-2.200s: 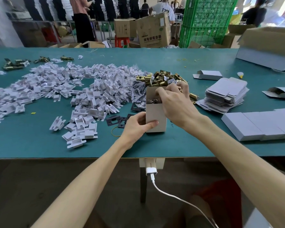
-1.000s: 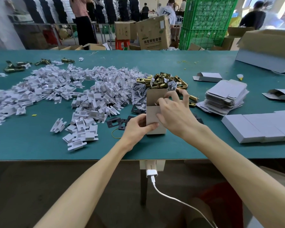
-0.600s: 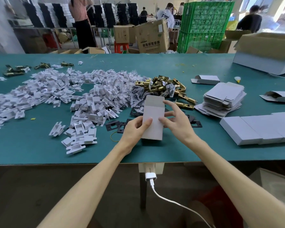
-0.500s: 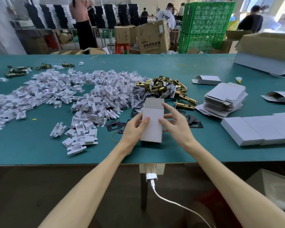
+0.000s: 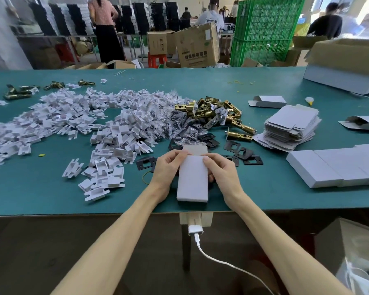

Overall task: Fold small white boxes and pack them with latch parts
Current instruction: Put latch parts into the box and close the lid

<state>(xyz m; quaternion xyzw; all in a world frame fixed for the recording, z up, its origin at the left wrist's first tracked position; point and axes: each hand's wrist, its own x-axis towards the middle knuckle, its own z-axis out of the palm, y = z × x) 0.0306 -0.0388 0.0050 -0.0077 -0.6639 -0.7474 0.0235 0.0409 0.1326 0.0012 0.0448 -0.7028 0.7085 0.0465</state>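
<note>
A small white box [image 5: 192, 179] lies lengthwise near the front edge of the green table [image 5: 264, 192], its brown top flap [image 5: 195, 150] still raised at the far end. My left hand [image 5: 167, 169] grips its left side, thumb on the top near the flap. My right hand [image 5: 221, 171] grips the right side in the same way. Brass latch parts [image 5: 213, 112] are heaped just beyond the box. Black strike plates [image 5: 241, 153] lie scattered around the far end of the box.
A wide pile of white cardboard inserts [image 5: 77, 122] covers the left of the table. A stack of flat box blanks [image 5: 292, 126] sits at right, with closed white boxes [image 5: 337, 165] in a row nearer me. A large open carton [image 5: 347, 64] stands far right.
The box stood upright with my right hand in its open top. It has since been tipped flat toward me, and both hands now hold its sides near the flap.
</note>
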